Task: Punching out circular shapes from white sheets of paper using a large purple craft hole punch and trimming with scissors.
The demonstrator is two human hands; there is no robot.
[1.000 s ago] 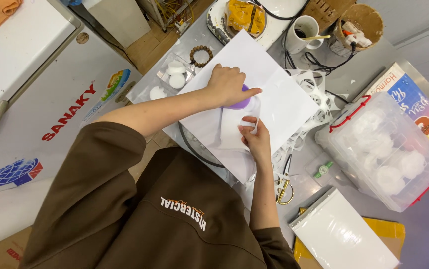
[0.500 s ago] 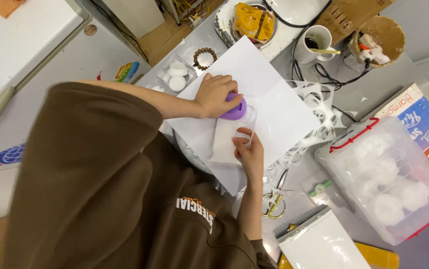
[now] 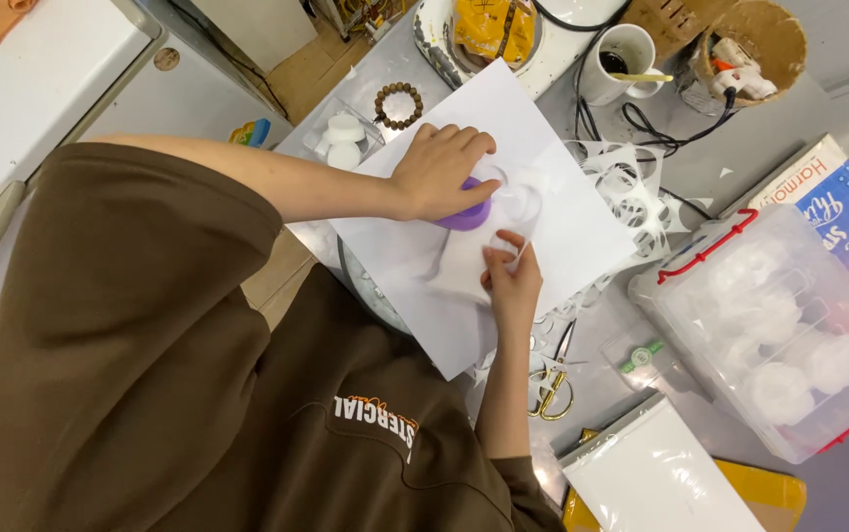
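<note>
My left hand [image 3: 441, 169] presses down on a round purple tool [image 3: 466, 217] that sits on a large white sheet [image 3: 572, 236]. A clear round ring [image 3: 520, 202] shows just right of the tool. Just below it, the fingertips of my right hand [image 3: 511, 281] pinch the edge of a smaller white paper piece [image 3: 456, 268] lying on the sheet. Most of the purple tool is hidden under my left palm.
Paper scraps with round cut-outs [image 3: 626, 187] lie right of the sheet, and scissors [image 3: 549, 379] below it. A clear box with red latches [image 3: 818, 296] holds white round pieces. A bead bracelet [image 3: 400, 103], small tray of white discs [image 3: 343, 143] and mug [image 3: 621, 59] stand behind.
The view has shifted, and my brown sleeve now fills the left side. My left hand stays on the purple tool. My right hand stays just below it on the small paper.
</note>
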